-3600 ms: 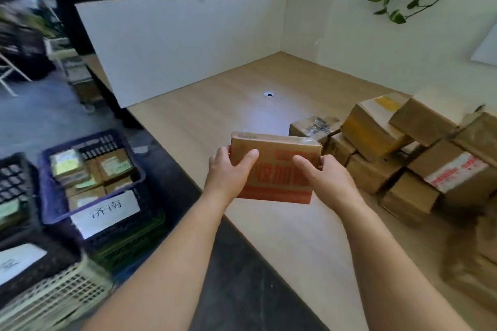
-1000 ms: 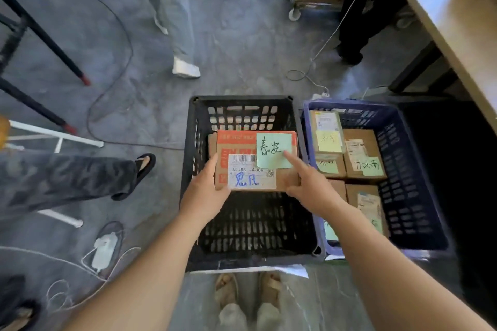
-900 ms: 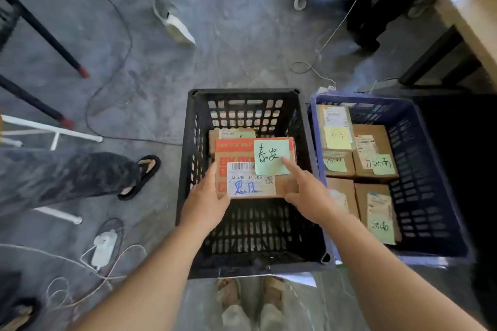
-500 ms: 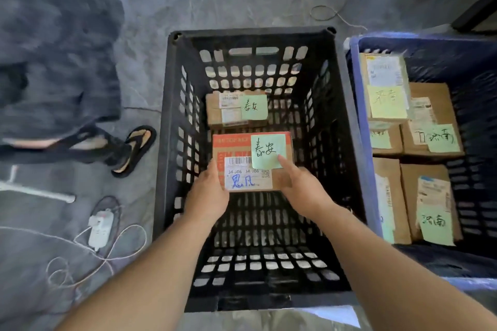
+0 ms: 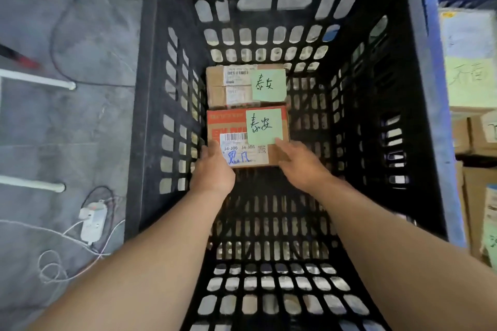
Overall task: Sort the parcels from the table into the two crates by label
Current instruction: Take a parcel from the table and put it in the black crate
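Observation:
A cardboard parcel [image 5: 231, 123] with red print, a white barcode label and a green handwritten note lies low inside the black crate [image 5: 150, 115]. My left hand [image 5: 212, 169] grips its near left corner and my right hand [image 5: 298, 164] holds its near right corner. It sits directly in front of a second parcel [image 5: 228, 86] with the same kind of green note, at the crate's far end. The blue crate [image 5: 438, 121] stands to the right, with several labelled parcels in it.
Grey floor lies left of the black crate, with a white power adapter [image 5: 92, 220], loose cables and white tube legs [image 5: 37, 80]. The near half of the black crate's floor shows bare grating.
I carried the parcel from above the table to the black crate and lowered it in. It now lies deep in the crate against the other parcel; my view has come closer.

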`<state>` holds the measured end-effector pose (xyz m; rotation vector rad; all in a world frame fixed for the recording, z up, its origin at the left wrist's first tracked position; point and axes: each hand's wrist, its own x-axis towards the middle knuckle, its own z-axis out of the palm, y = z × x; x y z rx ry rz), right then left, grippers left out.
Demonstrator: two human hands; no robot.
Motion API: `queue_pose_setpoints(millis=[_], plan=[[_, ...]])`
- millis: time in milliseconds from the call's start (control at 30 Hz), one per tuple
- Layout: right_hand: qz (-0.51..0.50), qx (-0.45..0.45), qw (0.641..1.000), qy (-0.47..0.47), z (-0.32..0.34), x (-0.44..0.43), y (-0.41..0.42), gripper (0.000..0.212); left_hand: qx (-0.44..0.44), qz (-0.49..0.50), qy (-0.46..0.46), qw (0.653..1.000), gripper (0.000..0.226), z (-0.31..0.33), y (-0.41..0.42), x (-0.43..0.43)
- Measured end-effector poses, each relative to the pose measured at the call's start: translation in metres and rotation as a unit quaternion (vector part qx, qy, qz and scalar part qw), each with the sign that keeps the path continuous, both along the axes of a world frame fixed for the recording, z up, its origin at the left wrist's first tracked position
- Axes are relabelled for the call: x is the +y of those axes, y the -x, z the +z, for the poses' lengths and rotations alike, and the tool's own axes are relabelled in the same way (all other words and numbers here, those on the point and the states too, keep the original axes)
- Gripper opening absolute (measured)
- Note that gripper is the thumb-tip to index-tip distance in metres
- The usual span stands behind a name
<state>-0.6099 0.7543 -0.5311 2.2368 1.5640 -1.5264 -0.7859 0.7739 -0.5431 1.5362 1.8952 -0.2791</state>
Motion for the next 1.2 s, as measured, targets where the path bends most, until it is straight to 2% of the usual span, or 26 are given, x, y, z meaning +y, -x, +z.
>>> queue_pose_setpoints(millis=[133,367,600,867,1033,1200], plan=[[0.027,0.018,0.999,0.011,0.003,0.001,0.001,0.056,0.003,-0.008,0.015,1.000,0.071,0.011,-0.004,-0.002],[0.047,-0.022,0.997,0.061,0.043,-0.009,0.002,0.071,0.028,-0.106,-0.028,0.994,0.071,0.062,-0.006,-0.014],[0.026,-0.085,0.995,-0.045,0.146,-0.073,-0.016,0.051,0.030,-0.143,-0.045,0.988,0.067,0.165,-0.024,-0.063],[-0.078,-0.147,0.970,-0.178,0.272,-0.133,-0.038,0.039,0.030,-0.222,-0.102,0.969,0.068,0.278,-0.056,-0.132],[-0.116,-0.179,0.953,-0.216,0.320,-0.183,-0.044,0.039,0.043,-0.216,-0.127,0.967,0.073,0.321,-0.067,-0.163],[-0.115,-0.237,0.937,-0.228,0.357,-0.232,-0.046,0.050,0.038,-0.310,-0.162,0.936,0.077,0.352,-0.069,-0.188]])
